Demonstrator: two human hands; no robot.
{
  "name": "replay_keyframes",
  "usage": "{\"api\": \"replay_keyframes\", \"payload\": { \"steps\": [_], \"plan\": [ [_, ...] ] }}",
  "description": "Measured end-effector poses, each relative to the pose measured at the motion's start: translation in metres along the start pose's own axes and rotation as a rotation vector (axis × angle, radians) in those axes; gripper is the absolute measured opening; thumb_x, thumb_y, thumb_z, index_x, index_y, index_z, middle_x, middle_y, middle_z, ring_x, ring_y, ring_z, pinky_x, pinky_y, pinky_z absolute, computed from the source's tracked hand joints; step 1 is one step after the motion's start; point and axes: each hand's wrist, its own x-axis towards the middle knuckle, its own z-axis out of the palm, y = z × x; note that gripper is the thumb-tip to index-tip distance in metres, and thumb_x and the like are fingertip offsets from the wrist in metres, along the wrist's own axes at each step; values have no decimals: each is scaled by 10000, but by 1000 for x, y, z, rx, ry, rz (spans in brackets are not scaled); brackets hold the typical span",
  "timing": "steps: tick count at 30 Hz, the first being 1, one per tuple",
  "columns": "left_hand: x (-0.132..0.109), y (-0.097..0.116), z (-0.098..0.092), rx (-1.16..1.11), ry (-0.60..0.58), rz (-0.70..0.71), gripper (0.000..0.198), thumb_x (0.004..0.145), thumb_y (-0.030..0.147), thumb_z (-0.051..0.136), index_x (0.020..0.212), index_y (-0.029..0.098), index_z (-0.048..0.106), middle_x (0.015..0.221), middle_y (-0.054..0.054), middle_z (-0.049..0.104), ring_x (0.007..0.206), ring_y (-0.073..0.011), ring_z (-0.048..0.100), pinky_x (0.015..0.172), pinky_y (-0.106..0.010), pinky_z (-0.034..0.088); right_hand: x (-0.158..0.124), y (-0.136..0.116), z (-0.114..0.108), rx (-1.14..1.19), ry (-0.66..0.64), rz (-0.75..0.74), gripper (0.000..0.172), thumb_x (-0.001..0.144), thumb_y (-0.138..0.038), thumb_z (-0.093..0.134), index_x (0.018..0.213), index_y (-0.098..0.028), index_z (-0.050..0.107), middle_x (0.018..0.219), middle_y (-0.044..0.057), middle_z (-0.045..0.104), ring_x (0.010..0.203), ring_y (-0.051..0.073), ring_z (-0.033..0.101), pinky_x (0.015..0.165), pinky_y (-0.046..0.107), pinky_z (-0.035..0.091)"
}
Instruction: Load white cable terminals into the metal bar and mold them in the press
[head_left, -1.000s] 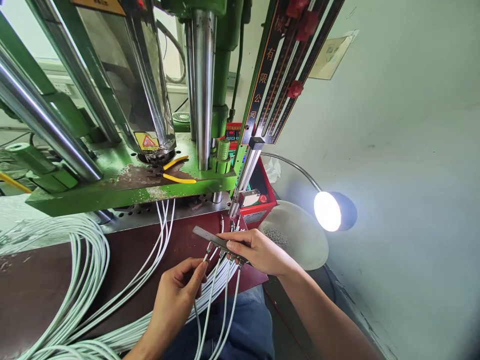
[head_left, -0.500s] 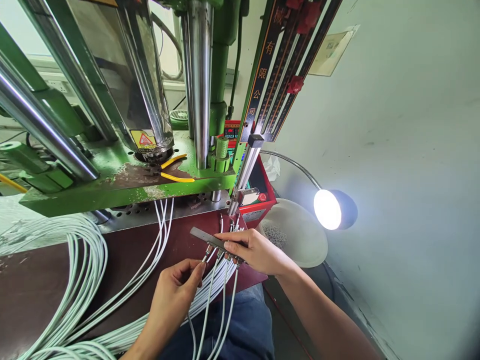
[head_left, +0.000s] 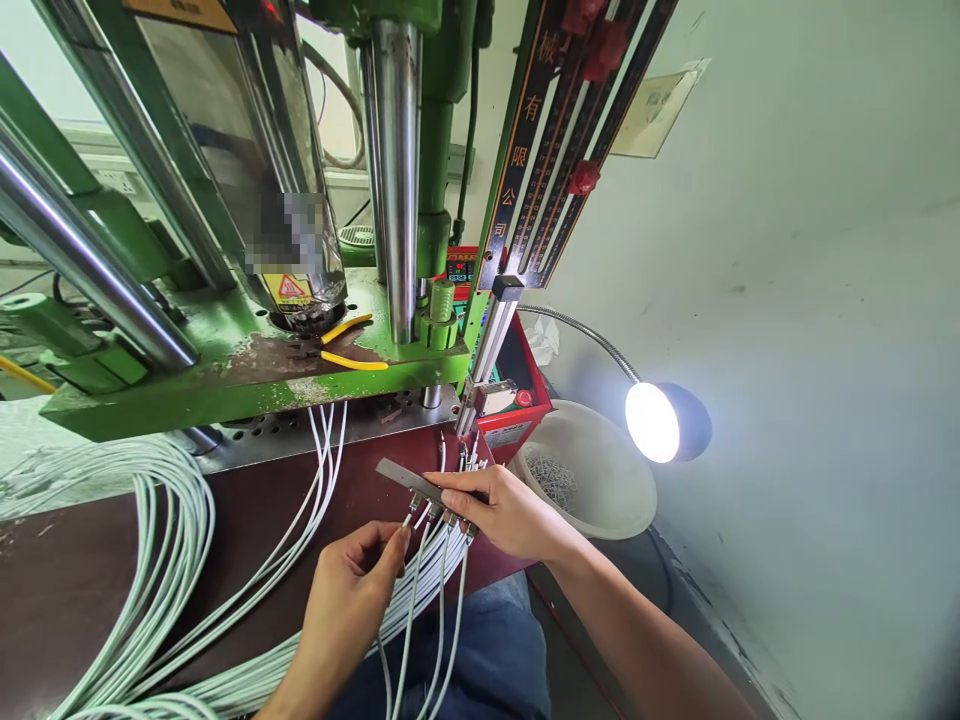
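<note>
Between thumb and fingers, my right hand (head_left: 499, 505) grips a flat grey metal bar (head_left: 401, 474), tilted down to the right. Several metal connectors (head_left: 433, 511) sit along the bar's lower edge, each with a white cable (head_left: 441, 610) hanging from it. My left hand (head_left: 358, 575) pinches the leftmost white cable (head_left: 408, 519) just below its connector at the bar. Behind both hands, a thick bundle of white cables (head_left: 431, 575) runs across the dark red table (head_left: 67, 590). More cable ends (head_left: 471, 455) lie just beyond my right hand.
A green press (head_left: 180, 400) stands ahead, with yellow-handled pliers (head_left: 352, 345) on its plate. Cables (head_left: 322, 460) come out beneath it. Coiled white cables (head_left: 176, 520) lie left. A lit lamp (head_left: 652, 422), a white tub (head_left: 615, 490) with scraps and a red control box (head_left: 517, 420) are right.
The bar and my right hand have shifted slightly left. My left hand stays at the leftmost cable, its pinch the same. The view has moved a little.
</note>
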Motion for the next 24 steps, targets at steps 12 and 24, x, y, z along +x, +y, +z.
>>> {"api": "replay_keyframes", "payload": {
  "steps": [12, 24],
  "plan": [
    [-3, 22, 0, -66, -57, -87, 357, 716, 521, 634, 630, 175, 620, 470, 45, 494, 427, -105, 393, 445, -236, 315, 14, 10, -6, 73, -105, -1, 419, 905, -300, 516, 1296, -187, 616, 714, -7, 596, 583, 86, 465, 549, 196, 391],
    [18, 6, -65, -75, 199, -80, 420, 681, 536, 695, 882, 167, 694, 773, -64, 729, 762, -255, 674, 688, -353, 550, 84, 21, 21, -334, -112, -30, 304, 842, -246, 586, 1119, -184, 696, 630, -30, 610, 537, 89, 521, 507, 193, 360]
  ]
}}
